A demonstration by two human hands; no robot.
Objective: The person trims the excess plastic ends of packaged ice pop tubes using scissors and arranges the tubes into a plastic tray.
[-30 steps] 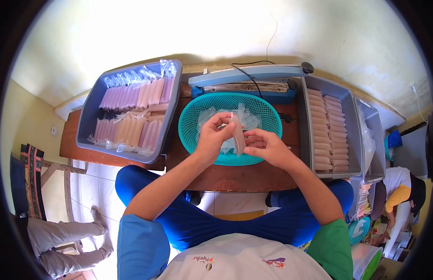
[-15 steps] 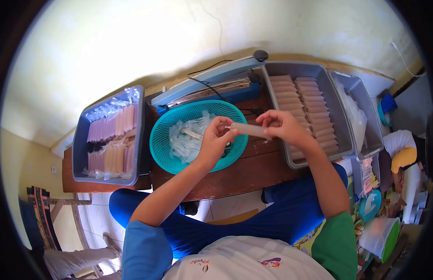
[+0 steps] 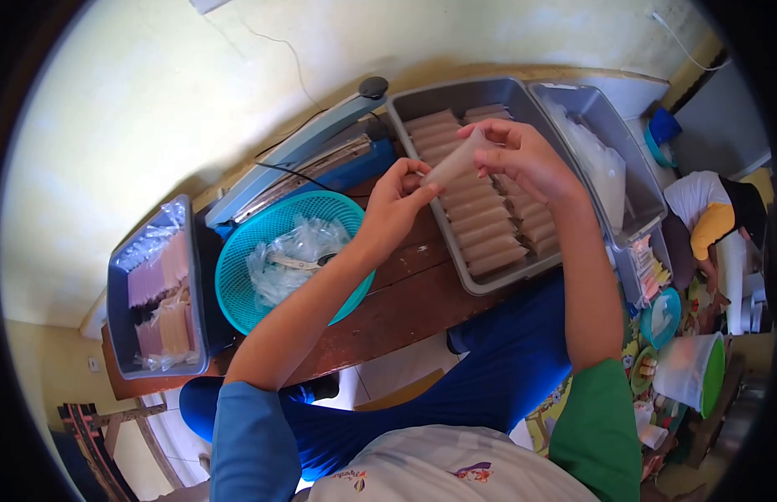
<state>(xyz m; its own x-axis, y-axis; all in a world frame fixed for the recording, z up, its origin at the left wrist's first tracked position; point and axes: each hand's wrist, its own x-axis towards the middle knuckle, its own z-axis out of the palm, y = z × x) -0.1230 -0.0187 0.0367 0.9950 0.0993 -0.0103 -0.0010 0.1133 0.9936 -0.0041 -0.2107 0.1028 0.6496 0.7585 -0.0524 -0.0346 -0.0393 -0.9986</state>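
A pale filled plastic tube (image 3: 457, 161) is held slantwise between my two hands. The fingers of my left hand (image 3: 398, 201) pinch its lower left end. My right hand (image 3: 526, 159) grips its upper right end between thumb and fingers. Both hands are over the near left part of a grey tray (image 3: 480, 289), where rows of similar tubes (image 3: 479, 219) lie stacked. Left of my hands, a turquoise mesh basket (image 3: 229, 289) holds crumpled clear plastic and scissors (image 3: 294, 262).
A blue sealing machine (image 3: 300, 151) with a cable stands behind the basket. On the far left is a grey tub (image 3: 202, 335) of pink and orange tubes. Another grey tray (image 3: 656, 201) holds clear bags. A person (image 3: 706, 209) bends down at the far right.
My view has turned right. Both hands have moved with the tube from over the turquoise basket to over the grey tray. The tube was upright, then nearly level, and now slants up to the right.
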